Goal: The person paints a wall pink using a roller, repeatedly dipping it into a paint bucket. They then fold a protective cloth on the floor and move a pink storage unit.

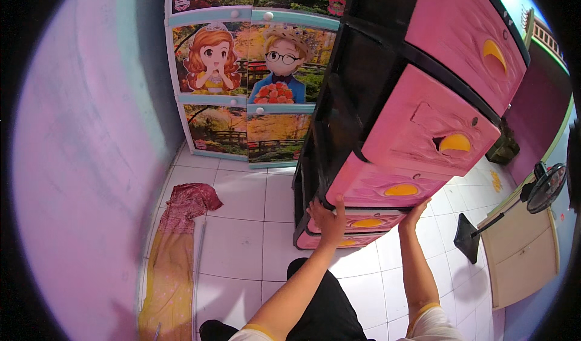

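Observation:
A tall black drawer cabinet (348,99) with worn pink fronts and yellow handles stands before me. My left hand (327,223) grips the lower left corner of the protruding middle drawer (378,180), thumb up on its front. At the same drawer's lower right corner, my right hand (414,214) has its fingers wrapped round the edge, the tips partly hidden. The second drawer (433,120), torn around its handle, also juts out above. Below my hands lie two lower drawers (363,221), pushed further in.
Behind stands a cupboard (248,62) with cartoon-printed doors. A maroon and yellow cloth (172,244) lies along the left wall, beside a thin pale strip (198,262). On the right are a standing fan (544,188) and a beige panel (525,253). White tiles (236,244) cover the floor.

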The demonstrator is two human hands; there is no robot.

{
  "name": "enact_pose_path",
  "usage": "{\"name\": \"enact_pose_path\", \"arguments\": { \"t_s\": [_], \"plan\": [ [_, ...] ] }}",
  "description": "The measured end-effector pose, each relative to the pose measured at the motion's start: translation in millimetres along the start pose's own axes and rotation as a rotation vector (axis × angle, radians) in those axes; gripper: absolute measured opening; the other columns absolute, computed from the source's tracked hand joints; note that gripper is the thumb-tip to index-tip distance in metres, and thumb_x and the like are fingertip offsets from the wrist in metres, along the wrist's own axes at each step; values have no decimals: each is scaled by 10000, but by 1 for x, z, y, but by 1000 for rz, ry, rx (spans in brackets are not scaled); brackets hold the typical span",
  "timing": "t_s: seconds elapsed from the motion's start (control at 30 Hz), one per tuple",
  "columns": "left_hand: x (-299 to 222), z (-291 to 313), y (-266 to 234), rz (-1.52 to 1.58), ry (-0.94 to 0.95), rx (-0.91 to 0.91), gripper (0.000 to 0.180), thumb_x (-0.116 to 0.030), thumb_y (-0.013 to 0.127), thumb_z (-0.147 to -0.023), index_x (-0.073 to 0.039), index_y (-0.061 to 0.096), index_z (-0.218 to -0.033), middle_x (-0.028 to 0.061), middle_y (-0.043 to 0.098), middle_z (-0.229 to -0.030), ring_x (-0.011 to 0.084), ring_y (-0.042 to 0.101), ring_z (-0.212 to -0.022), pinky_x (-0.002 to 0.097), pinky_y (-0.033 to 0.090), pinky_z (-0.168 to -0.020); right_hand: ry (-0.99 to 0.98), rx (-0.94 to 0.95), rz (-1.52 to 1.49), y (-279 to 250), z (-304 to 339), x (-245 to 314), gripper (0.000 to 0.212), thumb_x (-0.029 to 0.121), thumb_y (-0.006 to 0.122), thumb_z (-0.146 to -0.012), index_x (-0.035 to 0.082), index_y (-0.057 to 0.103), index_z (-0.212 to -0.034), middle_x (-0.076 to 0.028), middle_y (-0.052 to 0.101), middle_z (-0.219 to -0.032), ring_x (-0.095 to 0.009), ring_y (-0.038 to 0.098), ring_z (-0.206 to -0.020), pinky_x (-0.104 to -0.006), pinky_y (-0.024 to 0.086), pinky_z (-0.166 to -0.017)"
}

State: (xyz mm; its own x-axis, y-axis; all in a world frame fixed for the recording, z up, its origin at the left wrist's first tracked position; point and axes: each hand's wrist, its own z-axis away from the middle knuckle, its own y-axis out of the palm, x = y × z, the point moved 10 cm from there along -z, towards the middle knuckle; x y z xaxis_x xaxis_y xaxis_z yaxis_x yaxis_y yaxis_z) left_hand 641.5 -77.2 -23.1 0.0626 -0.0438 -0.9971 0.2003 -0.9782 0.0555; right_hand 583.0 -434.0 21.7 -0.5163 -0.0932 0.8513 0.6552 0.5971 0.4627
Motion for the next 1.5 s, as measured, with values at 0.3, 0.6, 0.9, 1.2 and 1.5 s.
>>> {"name": "enact_pose_path", "arguments": {
  "t_s": [0.3,0.6,0.9,1.2,1.5],
  "plan": [
    [8,-75,7,7,24,45,1133,-805,494,-890,94,231,-1527,387,167,-1589,580,70,-1496,690,96,-1185,27,-54,95,27,-13,-28,946,770,292,-988,28,160,-1559,-219,285,-1583,-371,344,-1445,-495,326,-1181],
    [25,-87,10,14,-49,110,1187,-866,506,-830,45,236,-1542,290,192,-1617,551,58,-1507,731,105,-1163,84,-81,96,23,-12,-35,966,789,297,-971,70,154,-1600,-170,250,-1635,-340,303,-1488,-480,291,-1211],
    [27,-91,9,56,-50,76,1200,-887,494,-815,17,228,-1557,302,167,-1622,521,33,-1522,742,107,-1154,116,71,156,27,-6,-28,988,795,262,-972,59,98,-1610,-181,222,-1648,-357,296,-1490,-481,281,-1215],
    [24,-101,12,38,14,192,1206,-870,502,-828,112,287,-1496,373,270,-1538,546,146,-1482,595,121,-1225,165,45,228,-2,-22,-46,974,872,337,-902,209,231,-1608,-26,346,-1618,-229,364,-1422,-483,286,-1143],
    [1,-76,-18,-352,69,196,1080,-764,532,-887,114,345,-1487,371,315,-1540,529,240,-1457,535,219,-1210,299,141,248,-23,-30,-60,1031,886,369,-876,198,202,-1625,-113,306,-1629,-280,303,-1470,-543,231,-1171]
  ]
}}
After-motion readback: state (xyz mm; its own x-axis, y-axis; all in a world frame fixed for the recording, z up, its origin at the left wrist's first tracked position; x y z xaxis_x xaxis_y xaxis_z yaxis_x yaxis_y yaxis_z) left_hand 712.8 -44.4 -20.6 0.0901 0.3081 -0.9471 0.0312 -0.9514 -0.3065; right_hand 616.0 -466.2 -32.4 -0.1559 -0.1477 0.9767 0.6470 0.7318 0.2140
